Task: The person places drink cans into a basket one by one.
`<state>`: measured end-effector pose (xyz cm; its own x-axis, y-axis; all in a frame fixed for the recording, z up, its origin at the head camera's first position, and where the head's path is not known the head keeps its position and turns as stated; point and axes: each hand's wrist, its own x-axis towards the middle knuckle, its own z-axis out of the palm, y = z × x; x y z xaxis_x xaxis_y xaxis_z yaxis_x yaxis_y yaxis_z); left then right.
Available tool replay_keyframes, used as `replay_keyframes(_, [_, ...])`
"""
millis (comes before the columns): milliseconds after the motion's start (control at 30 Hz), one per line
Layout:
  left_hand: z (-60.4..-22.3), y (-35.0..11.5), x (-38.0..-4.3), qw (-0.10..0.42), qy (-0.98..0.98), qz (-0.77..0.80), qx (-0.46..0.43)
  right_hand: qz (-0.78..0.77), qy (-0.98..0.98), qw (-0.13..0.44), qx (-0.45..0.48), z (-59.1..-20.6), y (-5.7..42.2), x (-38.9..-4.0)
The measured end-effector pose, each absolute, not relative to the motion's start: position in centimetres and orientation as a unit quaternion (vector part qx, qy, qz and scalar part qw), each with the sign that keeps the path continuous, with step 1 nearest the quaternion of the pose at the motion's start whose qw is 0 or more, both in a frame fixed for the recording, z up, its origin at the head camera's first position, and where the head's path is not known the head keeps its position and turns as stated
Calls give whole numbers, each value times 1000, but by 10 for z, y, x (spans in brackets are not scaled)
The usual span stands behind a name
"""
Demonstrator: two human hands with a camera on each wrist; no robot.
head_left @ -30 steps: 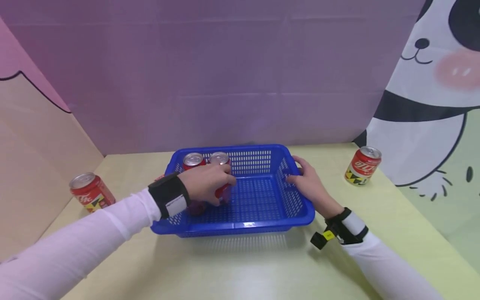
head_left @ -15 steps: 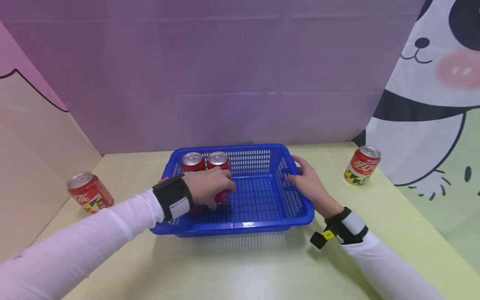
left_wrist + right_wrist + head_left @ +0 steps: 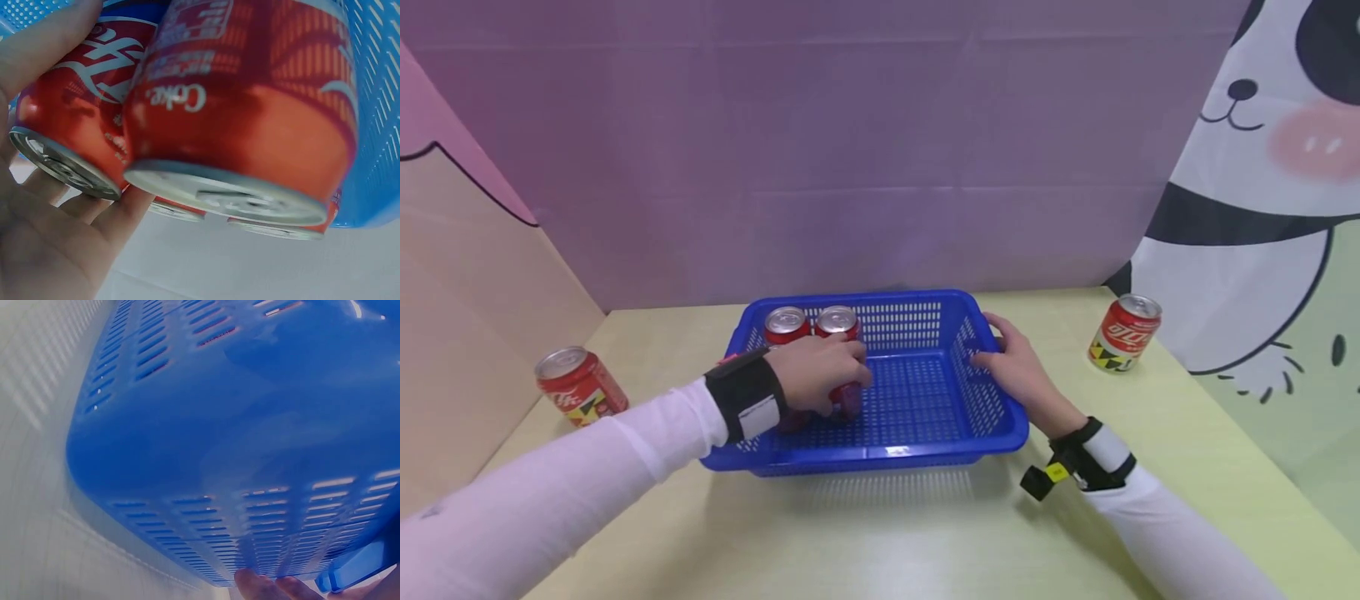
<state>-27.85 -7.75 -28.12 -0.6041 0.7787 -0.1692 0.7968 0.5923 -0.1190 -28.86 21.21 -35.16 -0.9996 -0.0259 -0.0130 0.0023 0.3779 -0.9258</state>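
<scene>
In the blue basket, the left hand curls around a red can reading "Coke" in white. The right hand rests with relaxed fingers on the basket's right wall.

A: The basket is bright blue, its walls slotted and its floor dotted with rows of small holes; the cans inside are red with silver tops and white script.

B: The left can and the right can are red too, each with a yellow-and-black band low down; the table is pale yellow-green; the sleeves are white, the wrist straps black; the back wall is purple.
</scene>
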Motion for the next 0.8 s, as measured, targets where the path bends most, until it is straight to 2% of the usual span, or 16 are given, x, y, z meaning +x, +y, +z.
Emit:
replay_keyframes(167, [-275,-84,-275,9,888,-55,456,-558,829,11,-11,-351,212,-288])
replay_keyframes(367, [-266,-112,-261,-82,899,41,428,-561,828,14,-10,-352,210,-286])
replay_keyframes(600, [-241,-184,-245,-125,942,125,287,-561,828,2,-20,-353,209,-290])
replay_keyframes(733, [-261,-218,-255,-173,935,231,204,-558,830,3,-18,-352,210,-289])
replay_keyframes(800, [-280,-227,-260,-177,919,305,175,-556,831,8,-16,-353,211,-288])
